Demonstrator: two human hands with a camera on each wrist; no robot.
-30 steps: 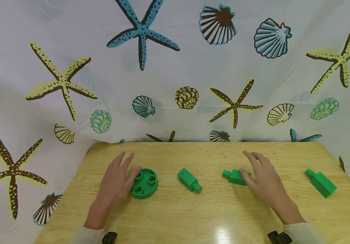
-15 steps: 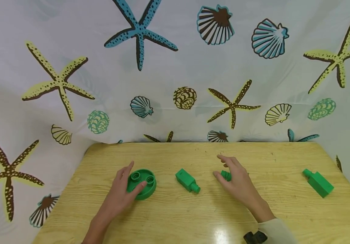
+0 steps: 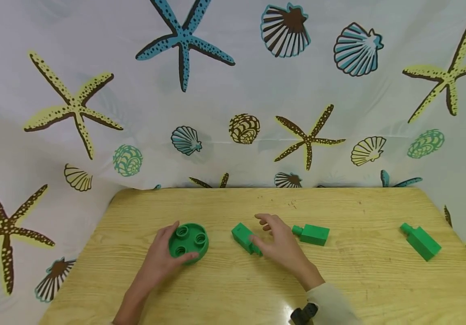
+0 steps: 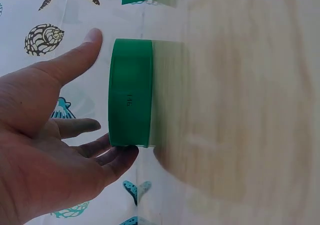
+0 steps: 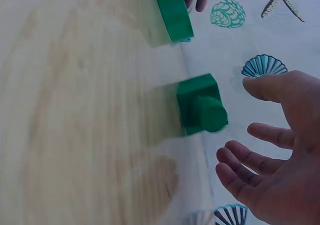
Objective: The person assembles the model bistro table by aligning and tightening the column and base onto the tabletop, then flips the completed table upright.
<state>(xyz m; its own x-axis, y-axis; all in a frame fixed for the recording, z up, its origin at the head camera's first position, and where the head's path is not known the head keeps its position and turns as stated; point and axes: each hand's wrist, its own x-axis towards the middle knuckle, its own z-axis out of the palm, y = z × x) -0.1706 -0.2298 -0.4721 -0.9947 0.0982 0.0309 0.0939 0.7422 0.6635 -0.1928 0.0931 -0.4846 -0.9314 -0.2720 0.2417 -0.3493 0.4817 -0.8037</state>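
A round green plastic base [image 3: 189, 242] with 3 threaded sockets lies on the left of the table. My left hand [image 3: 160, 258] is spread around its left side. In the left wrist view, the fingertips meet the edge of the base [image 4: 131, 92], while the thumb stands apart from it. To the right lies a green block with a threaded peg [image 3: 241, 234]. Over its peg end hovers my right hand [image 3: 282, 247], thumb and fingers apart. From the right wrist, a gap shows between that hand [image 5: 280, 160] and the block [image 5: 196, 95].
Two more green pegged blocks lie on the wooden table [image 3: 224, 293]: one [image 3: 315, 234] just right of my right hand, another [image 3: 423, 243] far right. A white cloth [image 3: 233, 81] printed with shells and starfish hangs behind the table and along its sides.
My right hand has moved left, from over one pegged block to the block near the middle. The left hand has come in closer around the base. No block has been shifted.
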